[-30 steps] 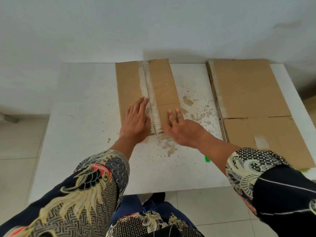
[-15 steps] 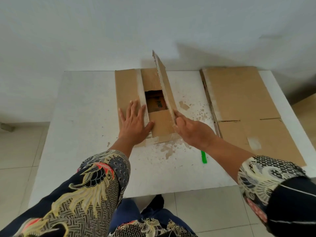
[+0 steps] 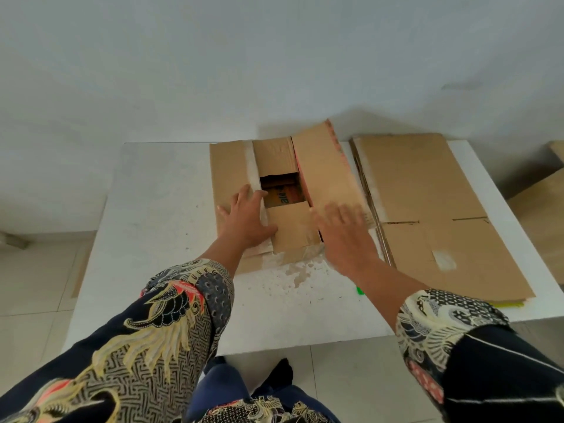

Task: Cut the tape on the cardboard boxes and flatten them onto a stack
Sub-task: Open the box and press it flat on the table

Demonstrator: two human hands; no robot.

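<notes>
The left hand (image 3: 247,219) lies flat, fingers spread and straight, on the left flap (image 3: 230,175) of the box (image 3: 290,230); it grips nothing, and its weight seems meant to pin that side down so the box does not slide on the desk (image 3: 158,227). The thumb reaches toward the short near flap (image 3: 290,227), which lies level across the opening. The right hand (image 3: 345,236) is blurred, its fingers spread and fairly straight against the lower end of the right flap (image 3: 326,175); it looks open and pressing rather than curled round the edge, though the blur leaves this uncertain. That flap is swung out and tilted, its far edge lifted off the desk and leaning toward the stack (image 3: 427,209), so the push probably aims to fold it fully outward. Between the two long flaps the opening (image 3: 279,190) shows a dark interior and some printed cardboard, so the box's top seam is parted, with pale strips of tape (image 3: 254,169) left along the left flap's inner edge. The box sits at the desk's far middle, near the wall (image 3: 274,56). The stack of flattened boxes lies just to its right, apparently kept close so the next one can go straight onto it. A small green object (image 3: 360,290), perhaps the cutter, peeks out beside the right forearm.
</notes>
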